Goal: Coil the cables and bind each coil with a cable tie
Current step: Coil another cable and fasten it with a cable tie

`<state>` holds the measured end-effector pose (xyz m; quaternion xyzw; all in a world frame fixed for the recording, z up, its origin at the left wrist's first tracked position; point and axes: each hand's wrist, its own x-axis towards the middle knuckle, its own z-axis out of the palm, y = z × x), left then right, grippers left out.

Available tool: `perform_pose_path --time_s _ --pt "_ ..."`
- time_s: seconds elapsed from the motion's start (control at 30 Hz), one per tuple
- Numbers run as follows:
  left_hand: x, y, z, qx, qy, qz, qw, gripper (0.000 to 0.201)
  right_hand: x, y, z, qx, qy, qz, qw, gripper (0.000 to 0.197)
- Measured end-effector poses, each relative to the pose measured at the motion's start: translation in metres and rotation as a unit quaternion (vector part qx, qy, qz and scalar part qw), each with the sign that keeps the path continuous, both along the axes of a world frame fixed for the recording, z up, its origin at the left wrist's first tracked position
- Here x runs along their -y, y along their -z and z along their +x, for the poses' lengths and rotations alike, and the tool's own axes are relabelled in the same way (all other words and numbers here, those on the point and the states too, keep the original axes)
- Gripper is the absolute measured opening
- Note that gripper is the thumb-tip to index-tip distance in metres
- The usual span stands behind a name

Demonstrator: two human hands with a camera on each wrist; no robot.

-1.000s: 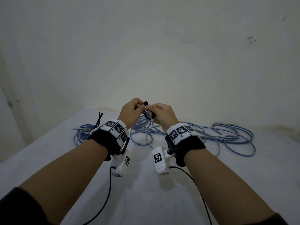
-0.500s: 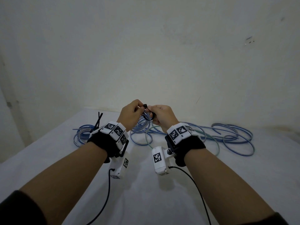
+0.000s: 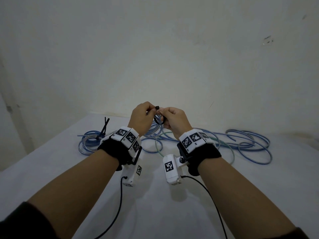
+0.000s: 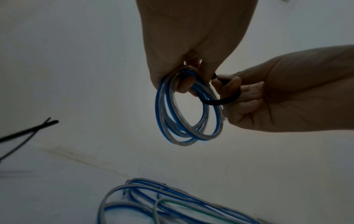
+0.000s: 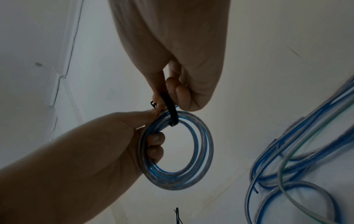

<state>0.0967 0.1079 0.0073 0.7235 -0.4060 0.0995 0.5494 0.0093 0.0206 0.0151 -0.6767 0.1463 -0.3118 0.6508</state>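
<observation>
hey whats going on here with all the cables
A person is binding a small blue cable coil held above a white table. The left hand holds the coil while the right hand pinches a black cable tie looped around it. Loose cables and a tied coil lie behind.

Light is dim, soft and cool in the head view, with faint shadows on the tabletop [image 3: 172,213] beneath the wrist cameras. Straight lines bow toward the picture edges. Both wrist views are darker: the left hand [image 4: 191,37] and right hand [image 5: 172,37] are backlit against the pale wall, and the spare ties [image 4: 28,131] are blurred.
</observation>
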Motion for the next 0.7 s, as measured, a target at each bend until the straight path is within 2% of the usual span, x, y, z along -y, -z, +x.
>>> perform_pose_path --time_s 0.2,0.7 --pt "0.005 0.003 -0.008 -0.051 0.009 -0.061 0.997 0.01 0.001 0.002 -0.001 0.007 0.007 -0.006 1.0 0.02" --pt "0.021 0.005 -0.009 -0.056 0.038 -0.091 0.994 0.013 0.018 0.003 -0.002 0.013 0.021 -0.009 1.0 0.018"
